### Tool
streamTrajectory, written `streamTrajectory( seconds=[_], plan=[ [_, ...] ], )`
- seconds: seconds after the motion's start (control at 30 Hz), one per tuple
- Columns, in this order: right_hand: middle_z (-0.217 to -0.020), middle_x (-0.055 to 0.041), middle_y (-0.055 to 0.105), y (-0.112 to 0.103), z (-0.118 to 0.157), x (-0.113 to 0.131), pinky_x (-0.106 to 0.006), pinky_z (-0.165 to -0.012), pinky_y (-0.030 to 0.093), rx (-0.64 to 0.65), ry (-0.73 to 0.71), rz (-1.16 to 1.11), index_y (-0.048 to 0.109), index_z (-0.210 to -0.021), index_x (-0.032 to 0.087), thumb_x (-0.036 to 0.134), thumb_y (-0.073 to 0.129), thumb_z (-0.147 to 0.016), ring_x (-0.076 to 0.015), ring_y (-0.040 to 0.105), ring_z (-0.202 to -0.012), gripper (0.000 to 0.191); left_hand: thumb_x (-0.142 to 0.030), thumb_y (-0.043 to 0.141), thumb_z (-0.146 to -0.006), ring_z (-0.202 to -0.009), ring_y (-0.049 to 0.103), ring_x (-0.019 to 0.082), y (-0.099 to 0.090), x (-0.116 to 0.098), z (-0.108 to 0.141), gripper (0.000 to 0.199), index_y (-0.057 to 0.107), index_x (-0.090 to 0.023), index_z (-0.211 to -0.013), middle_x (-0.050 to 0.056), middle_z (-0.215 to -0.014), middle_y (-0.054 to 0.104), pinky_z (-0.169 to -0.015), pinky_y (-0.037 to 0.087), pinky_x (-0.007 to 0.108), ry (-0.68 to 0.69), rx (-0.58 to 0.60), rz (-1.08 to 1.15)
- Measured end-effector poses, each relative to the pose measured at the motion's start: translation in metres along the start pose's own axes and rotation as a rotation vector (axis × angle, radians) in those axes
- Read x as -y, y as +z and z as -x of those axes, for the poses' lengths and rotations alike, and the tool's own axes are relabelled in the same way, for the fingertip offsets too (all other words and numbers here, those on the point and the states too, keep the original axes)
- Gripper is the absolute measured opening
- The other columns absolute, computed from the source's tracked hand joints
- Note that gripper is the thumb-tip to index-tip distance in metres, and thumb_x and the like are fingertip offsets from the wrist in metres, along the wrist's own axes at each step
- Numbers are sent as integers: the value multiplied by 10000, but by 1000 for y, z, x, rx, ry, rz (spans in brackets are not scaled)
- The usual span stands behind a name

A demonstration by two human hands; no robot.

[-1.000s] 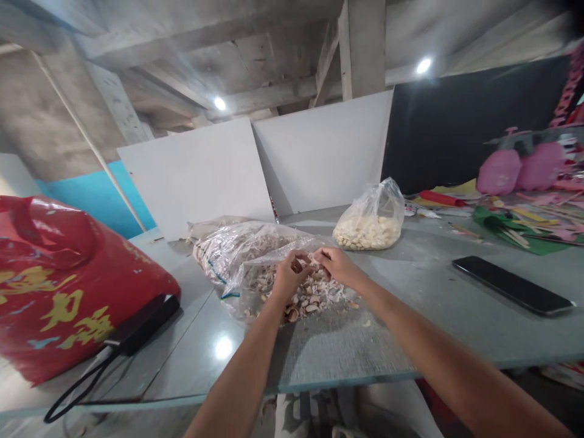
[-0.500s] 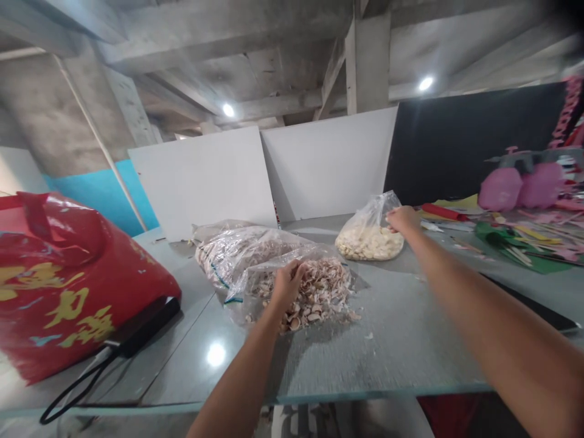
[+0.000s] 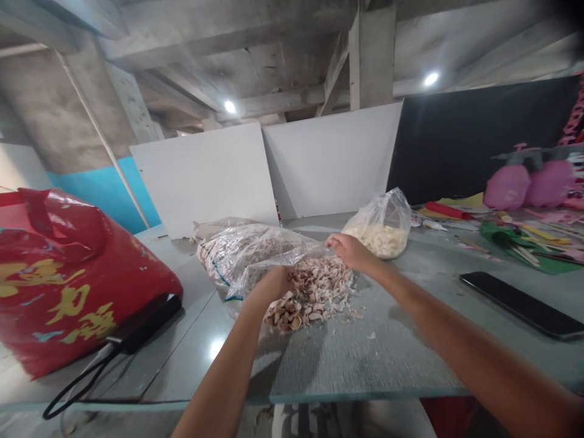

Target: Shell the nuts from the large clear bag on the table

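A clear plastic bag (image 3: 255, 243) lies on the grey table, with pale, papery peelings (image 3: 323, 280) and brownish pieces spilling from its mouth. My left hand (image 3: 276, 285) reaches into the bag's mouth at the left of the peelings; its fingers are hidden there. My right hand (image 3: 349, 250) is over the upper right edge of the bag, fingers drawn together at the film; whatever is between them is too small to make out. Just behind it stands a second clear bag (image 3: 387, 234), upright, with pale cream pieces inside.
At the left are a large red bag (image 3: 86, 274) and a black device (image 3: 146, 322) with a cord. A black phone (image 3: 520, 304) lies at the right. Behind it are green sheets, sticks and pink bottles (image 3: 508, 185). White boards (image 3: 337, 164) stand along the back.
My right hand has left the top of the cream-filled bag and moved left to the peelings bag. My left hand has shifted slightly left, deeper into the bag's mouth.
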State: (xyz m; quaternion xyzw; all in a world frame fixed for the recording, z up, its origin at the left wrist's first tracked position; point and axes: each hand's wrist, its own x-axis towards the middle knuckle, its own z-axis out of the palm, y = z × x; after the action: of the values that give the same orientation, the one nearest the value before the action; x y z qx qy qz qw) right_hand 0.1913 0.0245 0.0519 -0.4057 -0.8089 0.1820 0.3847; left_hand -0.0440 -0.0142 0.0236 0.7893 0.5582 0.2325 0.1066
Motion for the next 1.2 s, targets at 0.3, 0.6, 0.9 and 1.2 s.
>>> streamTrajectory(
  seconds=[0.3, 0.6, 0.9, 1.2],
  plan=[
    [-817, -49, 633, 43, 19, 29, -223, -574, 317, 340, -111, 112, 631, -879, 186, 296, 526, -797, -147, 540, -685, 172, -140, 597, -581, -778, 611, 220, -3, -5, 16, 292, 683, -194, -855, 78, -869, 684, -631, 407, 247, -140, 166, -293],
    [-646, -27, 593, 50, 28, 9, -217, -554, 291, 205, -77, 83, 617, -802, 149, 325, 479, -844, -130, 514, -612, 228, -119, 490, -716, -875, 593, 216, 6, -7, 13, 210, 637, -154, -861, 109, -935, 668, -784, 416, 285, 79, 38, -194],
    [-497, 9, 517, 51, 22, -8, -203, -467, 331, 102, 19, -201, 513, -671, 159, 544, 323, -872, -94, 472, -439, 475, -181, 516, -770, -730, 591, 157, 20, -41, -20, 267, 560, -175, -1034, 49, -864, 654, -674, 438, 246, 240, -166, 181],
    [-501, 41, 465, 51, 17, -23, -193, -407, 365, -30, 35, -339, 502, -689, 172, 538, 395, -836, -77, 445, -397, 408, -323, 505, -811, -593, 538, 130, 30, -42, -27, 276, 587, -170, -1026, 6, -662, 606, -602, 404, 230, 182, -276, 210]
  ],
)
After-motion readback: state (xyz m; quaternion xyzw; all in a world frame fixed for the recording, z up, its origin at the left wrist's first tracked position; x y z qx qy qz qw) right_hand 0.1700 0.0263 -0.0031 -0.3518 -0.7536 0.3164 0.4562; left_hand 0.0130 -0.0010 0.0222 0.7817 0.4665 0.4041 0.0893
